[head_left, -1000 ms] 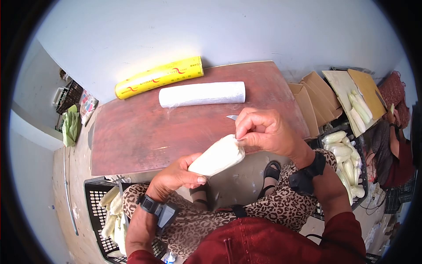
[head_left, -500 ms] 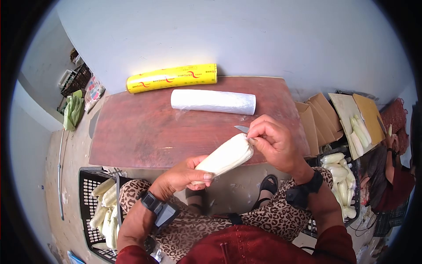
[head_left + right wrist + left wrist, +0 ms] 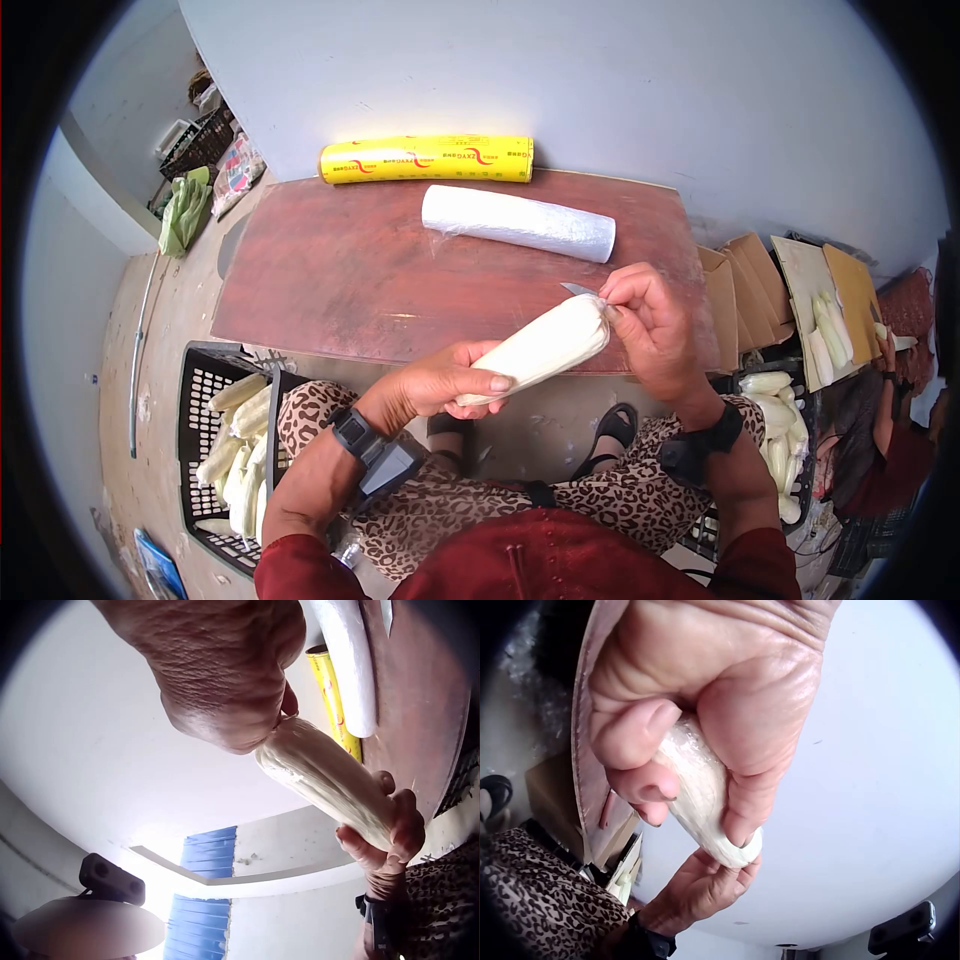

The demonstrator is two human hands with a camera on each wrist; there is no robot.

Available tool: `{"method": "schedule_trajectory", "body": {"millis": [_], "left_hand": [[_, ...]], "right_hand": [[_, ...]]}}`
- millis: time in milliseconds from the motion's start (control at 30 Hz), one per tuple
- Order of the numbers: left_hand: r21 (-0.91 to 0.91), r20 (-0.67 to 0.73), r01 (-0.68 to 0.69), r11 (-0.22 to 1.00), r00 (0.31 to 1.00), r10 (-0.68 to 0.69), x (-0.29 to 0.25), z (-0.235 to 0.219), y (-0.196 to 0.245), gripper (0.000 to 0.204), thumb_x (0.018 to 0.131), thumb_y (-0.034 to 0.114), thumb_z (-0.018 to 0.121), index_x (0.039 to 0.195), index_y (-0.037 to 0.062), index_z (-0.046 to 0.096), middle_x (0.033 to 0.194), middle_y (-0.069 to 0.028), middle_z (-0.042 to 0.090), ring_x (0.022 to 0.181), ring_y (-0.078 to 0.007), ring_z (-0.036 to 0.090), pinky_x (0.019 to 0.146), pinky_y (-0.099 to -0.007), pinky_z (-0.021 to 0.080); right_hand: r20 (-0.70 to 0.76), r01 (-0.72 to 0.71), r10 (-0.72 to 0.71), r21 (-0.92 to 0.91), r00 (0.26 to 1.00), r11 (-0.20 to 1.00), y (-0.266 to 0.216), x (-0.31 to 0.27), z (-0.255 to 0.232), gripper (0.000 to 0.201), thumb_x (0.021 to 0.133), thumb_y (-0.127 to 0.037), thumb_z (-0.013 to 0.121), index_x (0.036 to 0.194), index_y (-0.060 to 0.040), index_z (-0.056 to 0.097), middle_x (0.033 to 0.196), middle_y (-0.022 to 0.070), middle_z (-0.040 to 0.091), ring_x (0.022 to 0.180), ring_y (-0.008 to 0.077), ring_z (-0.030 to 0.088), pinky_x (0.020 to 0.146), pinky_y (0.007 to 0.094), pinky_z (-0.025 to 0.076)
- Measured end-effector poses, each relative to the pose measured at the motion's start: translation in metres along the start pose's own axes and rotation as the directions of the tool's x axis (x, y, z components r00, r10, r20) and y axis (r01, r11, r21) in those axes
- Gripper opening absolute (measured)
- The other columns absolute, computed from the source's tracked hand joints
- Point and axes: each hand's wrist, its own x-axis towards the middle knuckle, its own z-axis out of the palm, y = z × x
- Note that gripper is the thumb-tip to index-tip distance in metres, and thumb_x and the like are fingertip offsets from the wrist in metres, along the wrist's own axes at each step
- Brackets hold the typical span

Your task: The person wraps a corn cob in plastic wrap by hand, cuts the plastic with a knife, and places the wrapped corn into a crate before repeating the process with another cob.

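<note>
A pale ear of corn in its husk (image 3: 545, 345), with shiny clear film around it, is held over the table's near edge. My left hand (image 3: 440, 380) grips its lower end, thumb on top and fingers curled beneath. At the upper end, my right hand (image 3: 650, 320) pinches a gathered tip between thumb and fingers. In the right wrist view the husk (image 3: 330, 776) runs lengthwise in folds between both hands. A knife blade (image 3: 577, 289) lies on the table just beyond the right fingers; its handle is hidden.
On the reddish table (image 3: 330, 270) lie a white film roll (image 3: 520, 220) and a yellow printed roll (image 3: 430, 158). Black crates with pale ears stand left (image 3: 190, 400) and right (image 3: 808, 400). Cardboard boxes (image 3: 750, 290) adjoin the table; another person (image 3: 890, 440) sits far right.
The head view has swung, so the table and rolls appear farther right. Both hands keep hold of the ear, the right still pinching its upper tip.
</note>
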Motion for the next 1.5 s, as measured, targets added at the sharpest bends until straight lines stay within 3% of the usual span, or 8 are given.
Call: {"method": "schedule_trajectory", "body": {"millis": [400, 700, 800, 900, 1033, 1200, 1400, 1500], "left_hand": [[0.032, 0.005, 0.016, 0.999, 1.000, -0.016, -0.001, -0.002, -0.004, 0.044, 0.087, 0.024, 0.072, 0.123, 0.0061, 0.053, 0.073, -0.0019, 0.058, 0.050, -0.0036, 0.046, 0.039, -0.0162, 0.029], [0.063, 0.011, 0.022, 0.998, 1.000, -0.023, -0.003, -0.004, -0.002, 0.043, 0.087, 0.021, 0.072, 0.123, 0.0070, 0.054, 0.074, -0.0005, 0.058, 0.052, -0.0032, 0.046, 0.041, -0.0164, 0.031], [0.163, -0.121, -0.035, 0.986, 0.991, 0.055, -0.003, 0.003, 0.003, 0.041, 0.085, 0.022, 0.074, 0.119, 0.0075, 0.056, 0.075, 0.0016, 0.058, 0.052, -0.0027, 0.046, 0.043, -0.0161, 0.032], [0.290, -0.196, -0.075, 0.954, 0.971, 0.136, -0.001, 0.007, 0.007, 0.039, 0.083, 0.024, 0.076, 0.114, 0.0072, 0.059, 0.080, 0.0032, 0.059, 0.059, -0.0028, 0.049, 0.049, -0.0172, 0.038], [0.475, -0.239, -0.146, 0.868, 0.928, 0.287, 0.003, 0.011, 0.007, 0.037, 0.082, 0.021, 0.077, 0.111, 0.0058, 0.060, 0.089, 0.0032, 0.061, 0.074, -0.0046, 0.054, 0.060, -0.0204, 0.045], [0.526, -0.189, -0.228, 0.820, 0.908, 0.374, 0.005, 0.007, 0.000, 0.043, 0.081, 0.016, 0.078, 0.118, 0.0022, 0.059, 0.100, 0.0007, 0.064, 0.094, -0.0084, 0.057, 0.079, -0.0244, 0.047], [0.403, -0.210, -0.083, 0.912, 0.961, 0.180, -0.008, 0.020, 0.015, 0.038, 0.083, 0.018, 0.075, 0.116, 0.0058, 0.058, 0.089, 0.0015, 0.061, 0.069, -0.0035, 0.054, 0.057, -0.0184, 0.044], [0.270, -0.179, -0.100, 0.958, 0.972, 0.152, -0.005, 0.015, 0.006, 0.037, 0.084, 0.020, 0.073, 0.115, 0.0076, 0.057, 0.082, 0.0025, 0.058, 0.058, -0.0015, 0.048, 0.048, -0.0159, 0.037]], "right_hand": [[0.243, 0.111, -0.048, -0.252, 0.969, 0.961, -0.016, 0.007, -0.013, 0.010, 0.087, 0.004, 0.056, 0.088, -0.0042, 0.051, 0.103, 0.0093, 0.055, 0.093, 0.0178, 0.053, 0.085, 0.0284, 0.043], [0.340, 0.266, -0.143, -0.347, 0.929, 0.900, -0.025, 0.012, -0.018, 0.014, 0.083, 0.008, 0.060, 0.090, -0.0033, 0.055, 0.097, 0.0090, 0.055, 0.086, 0.0184, 0.056, 0.076, 0.0288, 0.048], [0.302, 0.214, -0.081, -0.438, 0.950, 0.873, -0.028, 0.012, -0.017, 0.009, 0.087, 0.006, 0.059, 0.091, -0.0020, 0.056, 0.090, 0.0058, 0.056, 0.078, 0.0139, 0.055, 0.070, 0.0266, 0.047], [0.127, -0.250, 0.255, -0.051, 0.959, 0.967, -0.011, 0.002, -0.014, 0.002, 0.093, 0.000, 0.056, 0.092, -0.0015, 0.057, 0.084, 0.0019, 0.057, 0.073, 0.0092, 0.054, 0.065, 0.0242, 0.045], [0.169, -0.424, 0.396, 0.180, 0.902, 0.888, 0.006, 0.004, -0.019, 0.004, 0.095, -0.008, 0.057, 0.094, -0.0042, 0.056, 0.090, 0.0012, 0.059, 0.072, 0.0072, 0.054, 0.066, 0.0217, 0.044], [0.351, -0.593, 0.486, 0.585, 0.801, 0.554, 0.021, 0.004, -0.025, 0.012, 0.093, -0.008, 0.061, 0.103, -0.0073, 0.054, 0.094, 0.0023, 0.061, 0.086, 0.0113, 0.057, 0.076, 0.0287, 0.048], [0.390, -0.637, 0.520, 0.606, 0.760, 0.477, 0.009, 0.008, -0.010, 0.043, 0.095, -0.022, 0.060, 0.130, -0.0036, 0.044, 0.122, 0.0152, 0.056, 0.111, 0.0271, 0.058, 0.091, 0.0436, 0.050], [0.539, -0.693, 0.438, 0.596, 0.719, 0.405, -0.002, 0.009, -0.002, 0.049, 0.099, -0.030, 0.052, 0.137, -0.0034, 0.038, 0.125, 0.0129, 0.053, 0.108, 0.0241, 0.057, 0.085, 0.0403, 0.051]]}}
